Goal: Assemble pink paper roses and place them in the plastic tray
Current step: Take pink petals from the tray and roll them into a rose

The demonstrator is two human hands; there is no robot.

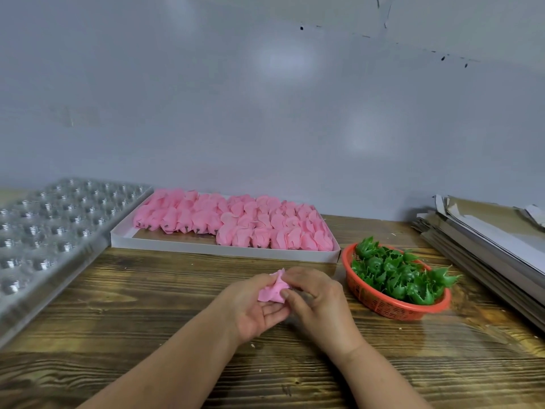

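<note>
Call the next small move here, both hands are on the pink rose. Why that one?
Probably reach the right hand to the red basket for a green calyx. Both hands pinch one pink paper rose above the table, the left hand cupping it from below, with no green piece visible on it. The clear plastic tray looks unfilled.

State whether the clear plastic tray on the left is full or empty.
Empty, as far as the view shows. The clear plastic tray shows only bare cups; no pink roses sit in them. Its near-left part is out of frame.

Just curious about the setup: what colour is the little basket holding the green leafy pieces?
The basket is orange-red mesh, seen in the head view.
</note>
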